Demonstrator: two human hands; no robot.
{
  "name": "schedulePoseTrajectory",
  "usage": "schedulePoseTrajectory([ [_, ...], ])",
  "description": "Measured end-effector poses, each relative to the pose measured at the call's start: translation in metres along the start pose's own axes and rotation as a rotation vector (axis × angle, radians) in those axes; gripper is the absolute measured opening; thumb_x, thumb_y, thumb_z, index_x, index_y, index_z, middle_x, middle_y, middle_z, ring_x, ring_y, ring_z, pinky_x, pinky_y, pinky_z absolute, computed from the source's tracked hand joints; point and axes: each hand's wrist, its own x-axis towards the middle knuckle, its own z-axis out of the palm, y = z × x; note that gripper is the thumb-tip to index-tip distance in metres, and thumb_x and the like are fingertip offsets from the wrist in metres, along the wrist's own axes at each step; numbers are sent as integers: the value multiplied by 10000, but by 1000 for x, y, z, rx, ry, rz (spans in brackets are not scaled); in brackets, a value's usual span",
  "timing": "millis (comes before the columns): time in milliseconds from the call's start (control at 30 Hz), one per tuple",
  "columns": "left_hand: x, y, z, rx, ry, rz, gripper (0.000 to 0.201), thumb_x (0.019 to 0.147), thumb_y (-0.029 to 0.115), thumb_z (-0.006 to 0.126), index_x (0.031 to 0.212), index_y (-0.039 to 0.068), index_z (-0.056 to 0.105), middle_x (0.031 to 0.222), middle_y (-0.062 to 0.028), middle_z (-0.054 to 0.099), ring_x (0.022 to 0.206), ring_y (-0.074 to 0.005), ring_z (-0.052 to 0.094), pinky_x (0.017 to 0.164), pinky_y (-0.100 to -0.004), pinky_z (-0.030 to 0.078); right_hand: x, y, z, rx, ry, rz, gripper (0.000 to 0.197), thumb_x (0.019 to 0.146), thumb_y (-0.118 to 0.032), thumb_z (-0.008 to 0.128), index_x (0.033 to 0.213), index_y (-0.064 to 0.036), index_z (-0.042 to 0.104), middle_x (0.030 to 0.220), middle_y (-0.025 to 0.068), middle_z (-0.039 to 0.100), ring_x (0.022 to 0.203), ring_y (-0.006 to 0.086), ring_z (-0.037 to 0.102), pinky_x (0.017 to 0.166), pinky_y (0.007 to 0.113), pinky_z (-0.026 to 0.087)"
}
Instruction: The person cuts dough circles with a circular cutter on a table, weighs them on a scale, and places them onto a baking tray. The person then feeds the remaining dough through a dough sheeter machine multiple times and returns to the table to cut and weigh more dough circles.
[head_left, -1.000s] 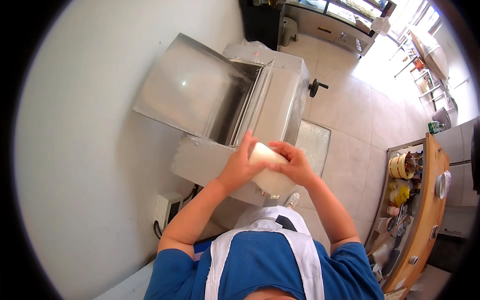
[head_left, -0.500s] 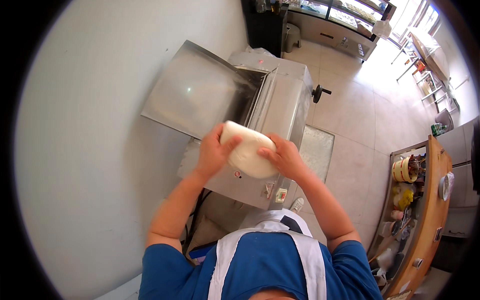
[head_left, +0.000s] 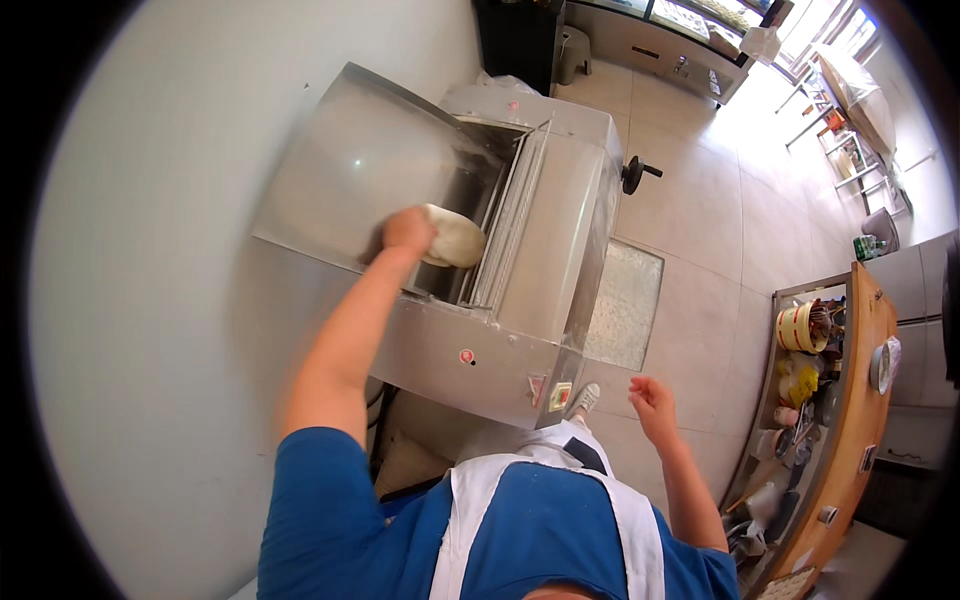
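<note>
My left hand point(head_left: 408, 234) grips one end of a pale, flattened lump of dough point(head_left: 456, 240). The dough hangs over the dark feed slot of a steel dough-rolling machine point(head_left: 550, 240), close to the slanted metal tray point(head_left: 345, 170) on the slot's left. Its lower end reaches the slot; whether it touches the rollers inside I cannot tell. Off to the right of the machine's front, my right hand point(head_left: 654, 404) is raised over the floor, holding nothing, its fingers loosely bent and apart.
A black crank handle point(head_left: 638, 175) sticks out from the machine's right side. A small switch box point(head_left: 560, 397) sits on its front corner. At the right stands a wooden-topped bench point(head_left: 868, 400) with loaded shelves. A white wall point(head_left: 160, 300) runs along the left.
The dough has gone from both hands to my left hand alone, moving left and up to the machine's slot. My right hand has let go and moved down to the right.
</note>
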Motion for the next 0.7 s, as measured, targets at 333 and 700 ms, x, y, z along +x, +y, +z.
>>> schedulePoseTrajectory([
  [333,-30,-9,39,-412,403,271,364,729,163,562,1057,40,465,1013,-158,490,937,-290,471,778,-354,388,6,13,16,-331,19,-16,206,693,-19,511,893,-38,560,767,103,568,672,199,550,615,284,442],
  [700,-168,-32,40,-69,419,17,306,801,118,420,1080,-6,413,1149,-180,382,1070,-322,352,908,-383,269,94,162,24,-271,-90,460,252,628,-122,593,867,-43,593,781,123,597,742,225,575,672,313,445],
])
